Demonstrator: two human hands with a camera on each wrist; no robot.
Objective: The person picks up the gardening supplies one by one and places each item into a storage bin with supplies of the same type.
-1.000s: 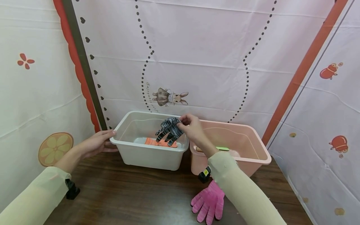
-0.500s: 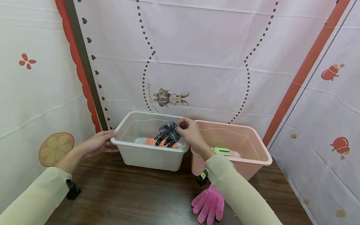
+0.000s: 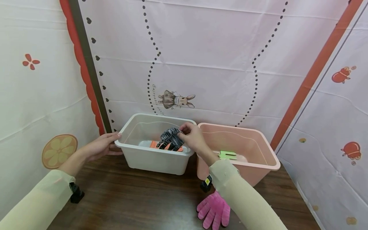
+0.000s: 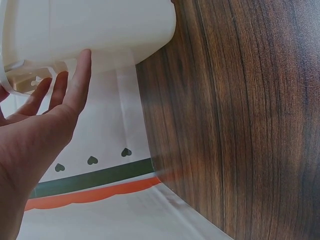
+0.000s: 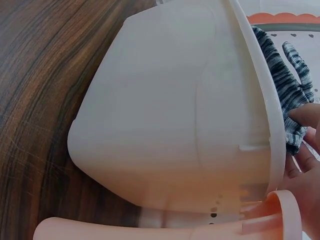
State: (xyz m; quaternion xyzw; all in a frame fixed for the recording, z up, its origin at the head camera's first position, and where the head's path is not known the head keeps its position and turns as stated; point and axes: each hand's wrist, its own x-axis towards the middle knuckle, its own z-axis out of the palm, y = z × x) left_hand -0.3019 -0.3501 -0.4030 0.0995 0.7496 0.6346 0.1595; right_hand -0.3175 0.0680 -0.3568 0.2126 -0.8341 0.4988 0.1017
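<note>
A black-and-grey striped knit glove (image 3: 170,138) hangs over the right part of a white plastic bin (image 3: 153,161), fingers downward. My right hand (image 3: 194,139) pinches it by the cuff between thumb and fingers, just above the rim; the right wrist view shows the thumb on the striped knit (image 5: 285,80). At the bin's left end, my left hand (image 3: 102,147) holds the rim, and in the left wrist view its fingers (image 4: 80,82) reach along the outer wall. An orange piece (image 3: 153,144) lies on the bin's floor, partly hidden behind the striped glove.
A pink bin (image 3: 258,172) stands right of the white one, with a bright green flat piece (image 3: 227,155) inside. A pink glove (image 3: 214,210) lies on the dark wooden table (image 3: 138,198) near my right forearm. Printed white cloth (image 3: 212,64) hangs behind the bins.
My right hand has lowered the striped glove slightly deeper into the white bin. More of the green piece shows as the right forearm shifted. The left hand stays at the rim.
</note>
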